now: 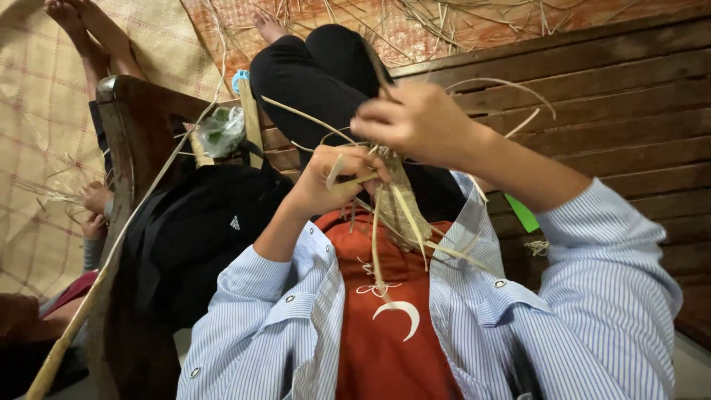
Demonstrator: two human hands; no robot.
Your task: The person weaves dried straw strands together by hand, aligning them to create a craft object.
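Straw weaving (pixel 400 204), a small narrow piece plaited from pale dried strips, hangs in front of the person's chest, above the red shirt (pixel 385 326) and between the open halves of a blue striped shirt (pixel 592 296). Loose strip ends trail down from it over the red cloth, and others arc up and out to the sides. The left hand (pixel 337 178) grips the upper edge of the weaving, its fingers curled tight around the strips. Just above and touching the same bundle, the right hand (pixel 418 122) pinches one straw strip (pixel 379 70) between thumb and fingertips, the strip standing up past the knuckles. Beyond the hands the person's knees in black trousers (pixel 318 70) are drawn up. To the left of them lies a black bag (pixel 200 230) against a dark wooden rail (pixel 137 118), with a crumpled clear plastic bag (pixel 222 130) at its top. A long pale cane (pixel 96 281) leans across the rail. A green slip (pixel 522 213) rests on the dark wooden planks (pixel 629 111) at right. Farther off, a woven mat (pixel 44 133) covers the floor, strewn with straw, and another person's bare feet (pixel 81 30) rest on it at upper left.
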